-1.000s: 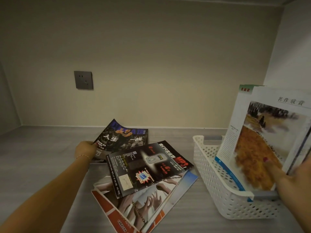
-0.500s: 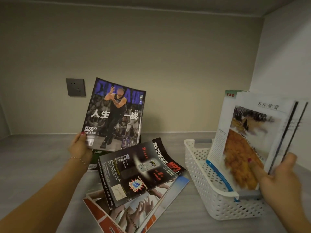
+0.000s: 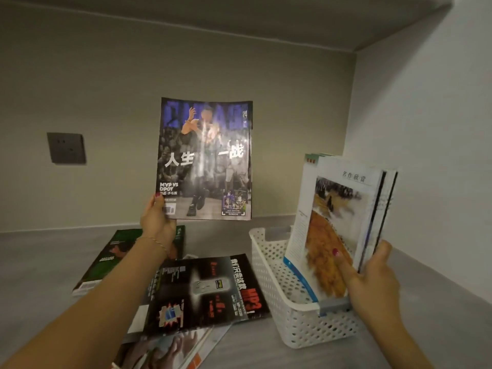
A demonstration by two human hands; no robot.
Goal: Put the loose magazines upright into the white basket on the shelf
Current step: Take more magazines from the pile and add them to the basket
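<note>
Dark basketball magazine [image 3: 205, 161] gripped upright by left hand [image 3: 157, 222], right hand [image 3: 372, 278] clasping magazines [image 3: 343, 230] in white basket [image 3: 279, 288]

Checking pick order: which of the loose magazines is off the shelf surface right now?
The basketball magazine, held upright in the air by the left hand. The green one, the black MP3 one and the one beneath it lie flat.
</note>
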